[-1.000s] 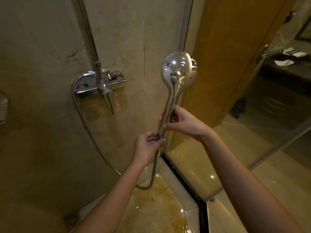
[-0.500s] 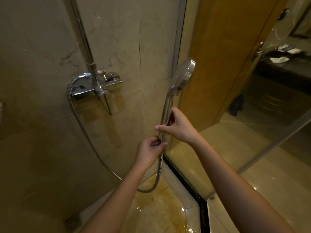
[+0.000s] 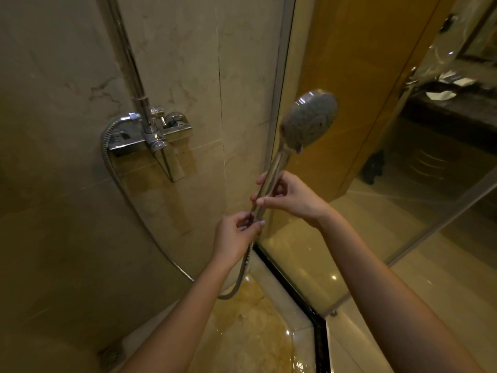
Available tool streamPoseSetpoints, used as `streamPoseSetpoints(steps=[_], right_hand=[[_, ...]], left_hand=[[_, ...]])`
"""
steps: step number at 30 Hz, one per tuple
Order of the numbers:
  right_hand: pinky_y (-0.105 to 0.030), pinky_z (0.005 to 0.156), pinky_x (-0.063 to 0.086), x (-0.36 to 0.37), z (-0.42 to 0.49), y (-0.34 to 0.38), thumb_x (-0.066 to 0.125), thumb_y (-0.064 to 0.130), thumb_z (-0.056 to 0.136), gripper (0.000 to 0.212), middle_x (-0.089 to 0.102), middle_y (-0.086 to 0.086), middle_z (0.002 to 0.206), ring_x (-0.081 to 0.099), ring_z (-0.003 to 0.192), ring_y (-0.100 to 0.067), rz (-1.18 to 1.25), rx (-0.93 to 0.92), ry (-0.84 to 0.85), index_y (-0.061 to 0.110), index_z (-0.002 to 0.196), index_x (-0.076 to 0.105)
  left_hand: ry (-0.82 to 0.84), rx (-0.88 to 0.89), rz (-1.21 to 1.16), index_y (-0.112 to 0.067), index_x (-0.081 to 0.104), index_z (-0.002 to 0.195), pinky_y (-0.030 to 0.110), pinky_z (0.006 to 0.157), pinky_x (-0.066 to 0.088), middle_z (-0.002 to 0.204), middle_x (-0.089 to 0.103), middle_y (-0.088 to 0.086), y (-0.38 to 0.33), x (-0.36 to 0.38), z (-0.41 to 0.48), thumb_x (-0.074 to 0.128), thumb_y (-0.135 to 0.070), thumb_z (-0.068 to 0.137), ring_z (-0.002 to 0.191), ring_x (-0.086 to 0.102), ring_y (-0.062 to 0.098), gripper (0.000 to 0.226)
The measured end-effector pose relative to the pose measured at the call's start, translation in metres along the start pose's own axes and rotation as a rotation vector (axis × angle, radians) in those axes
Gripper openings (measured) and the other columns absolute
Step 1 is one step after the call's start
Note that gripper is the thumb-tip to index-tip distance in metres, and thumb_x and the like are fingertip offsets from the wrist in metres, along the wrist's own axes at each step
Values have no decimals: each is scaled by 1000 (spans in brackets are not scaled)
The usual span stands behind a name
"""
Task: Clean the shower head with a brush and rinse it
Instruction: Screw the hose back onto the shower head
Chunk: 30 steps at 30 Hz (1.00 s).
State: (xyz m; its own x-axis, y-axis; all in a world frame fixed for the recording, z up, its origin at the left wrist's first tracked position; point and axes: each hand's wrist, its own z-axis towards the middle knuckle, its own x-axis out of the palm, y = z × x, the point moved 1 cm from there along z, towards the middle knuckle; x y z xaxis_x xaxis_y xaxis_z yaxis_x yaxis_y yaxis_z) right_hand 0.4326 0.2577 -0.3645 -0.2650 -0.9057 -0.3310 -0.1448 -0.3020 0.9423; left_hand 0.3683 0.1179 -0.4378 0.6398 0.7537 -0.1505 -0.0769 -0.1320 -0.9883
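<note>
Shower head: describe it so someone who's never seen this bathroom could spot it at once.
Start at the marble wall with the chrome mixer tap, then follow the metal hose round to the left hand and right hand. They hold the handle of the shower head, which stands up beside the glass panel. Alone among the chrome fittings, it has a round grey face.

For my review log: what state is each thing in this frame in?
shower head: held upright, nozzle face toward the camera, no spray visible.
hose: joined to the tap, hanging in a loop.
left hand: grips the handle's base, at the hose.
right hand: fingers pinch the handle above it.
</note>
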Motion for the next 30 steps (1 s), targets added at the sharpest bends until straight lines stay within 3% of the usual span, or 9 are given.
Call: streamPoseSetpoints(steps=[2,6,8,11,13,20,23,28,30], right_hand=[[-9,53,43,2,1,2,80,13,75,31,56,8,71,59,58,10,-121,-53,-132,18,82,50],[-22,55,42,9,8,-4,84,38,68,40,53,9,65,51,56,0,-207,-23,-203,19,77,50],[-23,65,50,6,9,-7,82,29,73,35,61,6,78,61,71,0,-112,-4,-78,16,90,54],[-31,96,51,-4,1,-6,67,-3,81,51,63,-6,120,62,114,-16,133,54,211,6,126,44],[-38,101,49,-6,-3,-7,58,-14,83,50,62,-13,121,60,118,-24,178,57,256,2,128,42],[-32,85,57,2,2,-5,69,-3,80,36,68,-8,100,69,101,-17,-5,-68,79,9,110,51],[-26,79,57,5,3,-1,72,-2,78,39,67,-5,97,70,94,-14,-45,-132,54,14,107,52],[-42,83,58,12,6,-6,79,8,74,45,67,-11,100,70,95,-16,-109,-159,-80,8,111,54],[-40,82,58,17,6,-7,80,12,73,41,68,-6,97,70,92,-14,-145,-162,-154,11,106,56]], left_hand=[[33,-6,-3,-10,67,85,24,76,53,83,69,14,-2,2,-1,68,-11,82,83,67,23,4],[57,-14,0,-12,67,86,27,82,53,89,71,15,-5,4,-1,68,-14,81,89,68,22,6],[50,4,-6,-18,67,84,25,80,53,86,71,9,-6,4,0,68,-11,81,86,68,20,8],[49,30,5,-24,68,87,28,79,54,85,71,8,-4,0,-2,68,-6,80,84,68,20,19],[56,10,-22,-21,67,93,28,79,54,87,71,9,-2,-1,-4,68,-6,80,84,68,20,20],[61,9,-39,-11,67,87,17,70,53,74,68,5,2,3,1,67,-4,81,67,66,6,9],[45,31,-28,-10,68,92,16,72,53,79,69,8,0,1,1,66,-4,82,74,67,11,12],[-35,69,37,-13,70,101,16,75,53,84,72,5,-4,1,-2,66,-9,83,84,69,13,18],[-67,69,75,-13,70,104,19,78,53,86,73,3,-4,1,-1,66,-13,84,86,69,12,21]])
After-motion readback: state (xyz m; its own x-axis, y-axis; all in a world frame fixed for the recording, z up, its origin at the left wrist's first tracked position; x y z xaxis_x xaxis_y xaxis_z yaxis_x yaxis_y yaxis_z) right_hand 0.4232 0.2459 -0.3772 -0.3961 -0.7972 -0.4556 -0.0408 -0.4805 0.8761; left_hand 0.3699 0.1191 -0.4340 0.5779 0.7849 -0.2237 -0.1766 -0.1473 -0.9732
